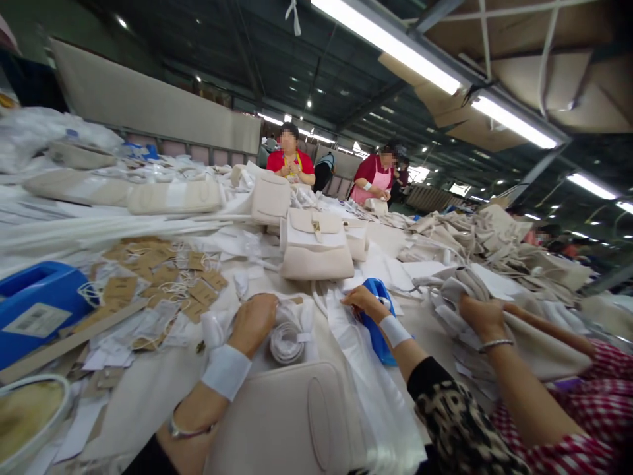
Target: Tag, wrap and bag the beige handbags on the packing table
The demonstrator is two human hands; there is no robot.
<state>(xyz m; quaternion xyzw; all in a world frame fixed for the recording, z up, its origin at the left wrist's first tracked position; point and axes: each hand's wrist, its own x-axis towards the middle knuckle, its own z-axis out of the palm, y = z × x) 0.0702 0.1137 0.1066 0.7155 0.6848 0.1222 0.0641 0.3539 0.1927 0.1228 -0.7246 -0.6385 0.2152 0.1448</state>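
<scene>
My left hand [254, 323], with a white band round the wrist, is closed over white wrapping beside a coiled white strap [287, 343]; what its fingers hold is hidden. My right hand [363, 300] reaches to the blue plastic container [380, 330], its fingers bent together at the container's left edge; anything between them is too small to make out. A beige bag [287, 422] lies close in front of me, below the coil. Clear plastic sleeves [366, 382] run between the bag and my right forearm.
Beige bags [316, 254] stand ahead. Brown tags [148, 270] and a blue container [39, 310] are at left. A co-worker's hands [484, 320] handle beige material at right. Two people work across the table. Beige pieces [475, 231] are heaped at back right.
</scene>
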